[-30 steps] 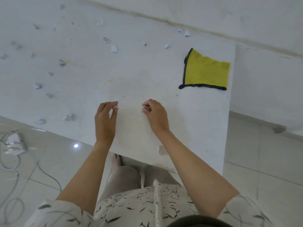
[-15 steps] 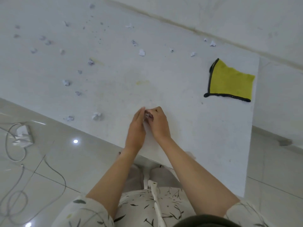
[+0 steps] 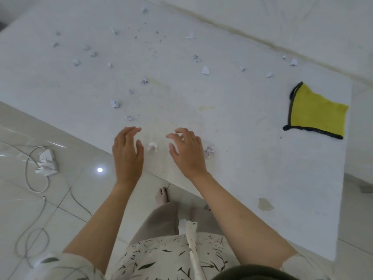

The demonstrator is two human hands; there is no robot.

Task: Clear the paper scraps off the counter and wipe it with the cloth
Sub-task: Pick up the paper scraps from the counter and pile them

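Hovering low-centre over the counter, the left hand and right hand are spread, holding nothing, flanking a scrap. Best pinch it lightly, then gather the scattered scraps upper left; cloth waits at right.

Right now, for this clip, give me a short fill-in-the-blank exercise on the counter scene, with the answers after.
1. The cloth is ____ with a dark border.
2. The cloth lies on the counter, untouched, to the ____ of both hands.
3. Between the left hand and the right hand lies a white paper ____.
4. Both hands are ____, holding nothing.

Missing words: yellow; right; scrap; open
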